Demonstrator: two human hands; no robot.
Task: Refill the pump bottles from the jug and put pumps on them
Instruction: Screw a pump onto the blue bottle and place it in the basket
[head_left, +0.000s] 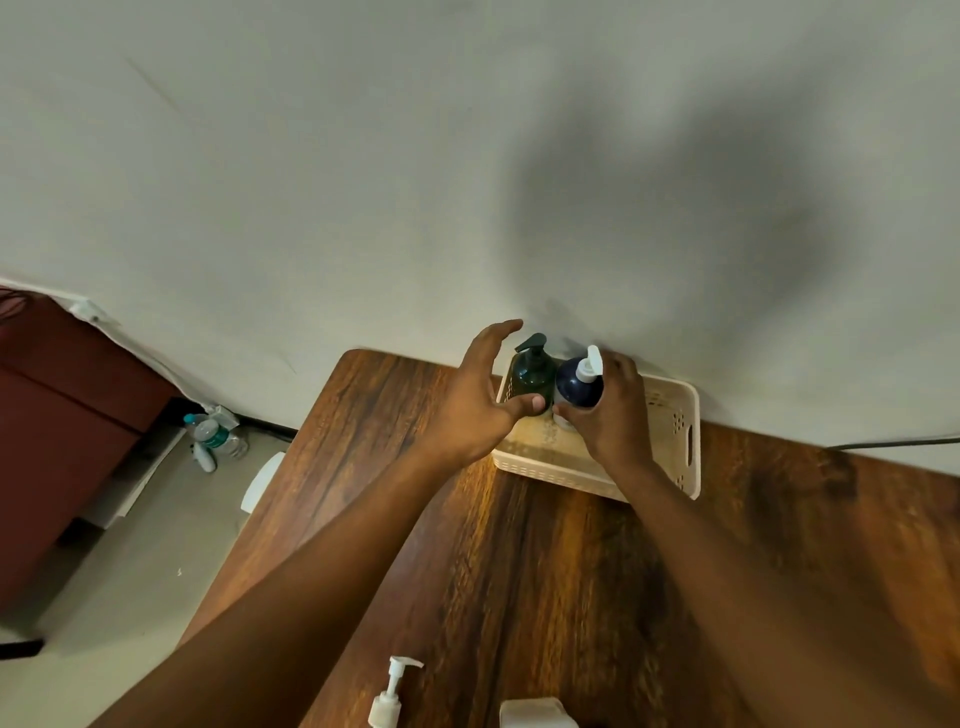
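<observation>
A cream plastic basket (670, 447) stands against the wall at the far side of the wooden table (519, 571). Inside it at the left end stands a dark green pump bottle (530, 371) with a dark pump. My right hand (608, 410) grips a dark blue bottle (576, 387) with a white pump, held just above or in the basket beside the green one. My left hand (483, 400) hovers open next to the green bottle, thumb near its base. A loose white pump (392, 691) lies at the table's near edge, next to the white top of a container (535, 713).
A grey wall rises straight behind the basket. To the left the table ends, with floor below holding plastic water bottles (213, 436) and a dark red cabinet (57, 441). A dark cable (893, 443) runs along the wall at the right.
</observation>
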